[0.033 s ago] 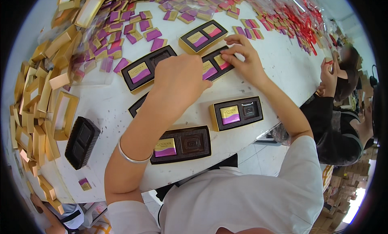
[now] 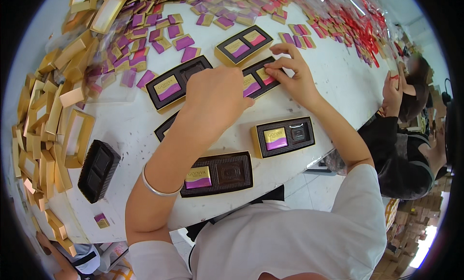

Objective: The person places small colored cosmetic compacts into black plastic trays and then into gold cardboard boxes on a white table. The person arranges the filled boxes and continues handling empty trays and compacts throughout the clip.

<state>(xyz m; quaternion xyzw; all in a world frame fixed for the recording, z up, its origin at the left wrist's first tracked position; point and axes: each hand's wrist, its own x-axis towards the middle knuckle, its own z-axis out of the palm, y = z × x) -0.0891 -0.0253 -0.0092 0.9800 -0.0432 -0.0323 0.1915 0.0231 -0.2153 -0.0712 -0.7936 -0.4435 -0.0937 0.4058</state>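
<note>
Pink-and-gold, the wrapped piece (image 2: 266, 77) sits in the right compartment of its black tray (image 2: 266, 88), its edge pinched in the right hand (image 2: 296, 73); the left hand's (image 2: 214, 90) grip is hidden, impossible to tell; uneven pressure could tilt the piece, a careless wrist could nudge the neighbouring box (image 2: 195, 67).

Bright, diffuse light is washing the worktop (image 2: 131, 147), casting soft shadows. Glare is glinting off clear plastic (image 2: 355, 5) at the upper right; a white patch (image 2: 424, 246) is burning out at the lower right. Fisheye distortion is bending the edges toward black corners, and a co-worker's head (image 2: 417, 65) is appearing blurred.
</note>
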